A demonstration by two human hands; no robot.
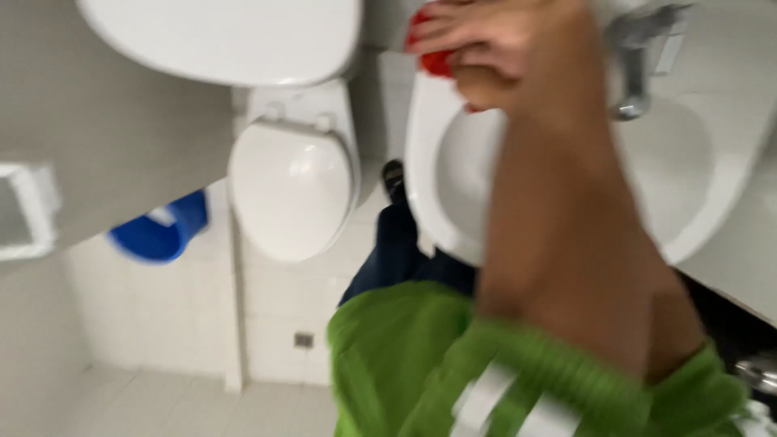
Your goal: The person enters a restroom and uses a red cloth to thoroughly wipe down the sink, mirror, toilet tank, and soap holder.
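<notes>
My right hand reaches out from a green sleeve with white stripes to the far rim of a white washbasin. Its fingers are closed on a small red object, which rests against the basin's edge. The fingers hide most of the object, so I cannot tell what kind of thing it is. A chrome tap stands just right of the hand. My left hand is out of sight. The picture is blurred by motion.
A white toilet with its lid down and its cistern stands left of the basin. A blue bucket sits by the grey wall. My leg in blue jeans and a dark shoe are on the white tiled floor.
</notes>
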